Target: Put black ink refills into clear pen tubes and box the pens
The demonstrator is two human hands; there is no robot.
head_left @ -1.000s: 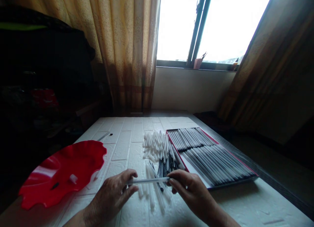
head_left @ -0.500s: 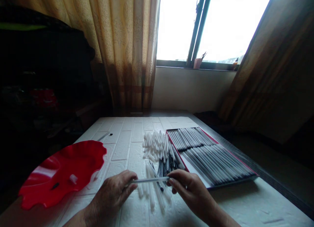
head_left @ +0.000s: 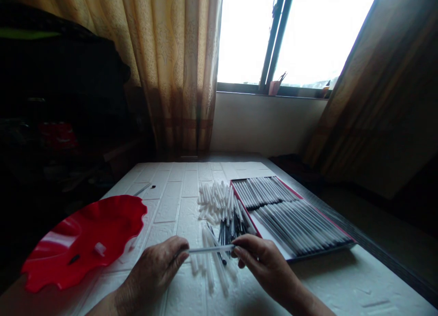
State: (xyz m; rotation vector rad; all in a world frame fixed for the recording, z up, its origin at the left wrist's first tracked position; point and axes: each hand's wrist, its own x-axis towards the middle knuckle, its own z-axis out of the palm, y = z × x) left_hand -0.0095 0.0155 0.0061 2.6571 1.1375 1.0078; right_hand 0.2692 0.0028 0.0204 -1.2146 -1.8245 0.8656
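Observation:
Between my two hands a clear pen (head_left: 211, 249) lies level above the table. My left hand (head_left: 158, 262) pinches its left end, and my right hand (head_left: 260, 256) pinches the other end; both tips are hidden by fingers. Under and behind the pen lie loose translucent white tubes (head_left: 208, 272) and dark pen refills (head_left: 226, 229). Farther back is a pile of short white pieces (head_left: 212, 197). To the right, an open box (head_left: 257, 230) with red edges holds two rows of clear pens with dark ends (head_left: 297, 227).
A red wavy-rimmed bowl (head_left: 126, 215) stands at the left with a small black piece and a whitish piece inside. Behind it, a thin tube (head_left: 142, 189) and a small black bit (head_left: 153, 186) lie on the white brick-patterned table (head_left: 186, 179). Curtains (head_left: 181, 69) and a window are beyond.
My left fingers have shifted slightly left along the pen, and more of it shows between the hands. The right hand keeps its pinch. The whole view has moved a little.

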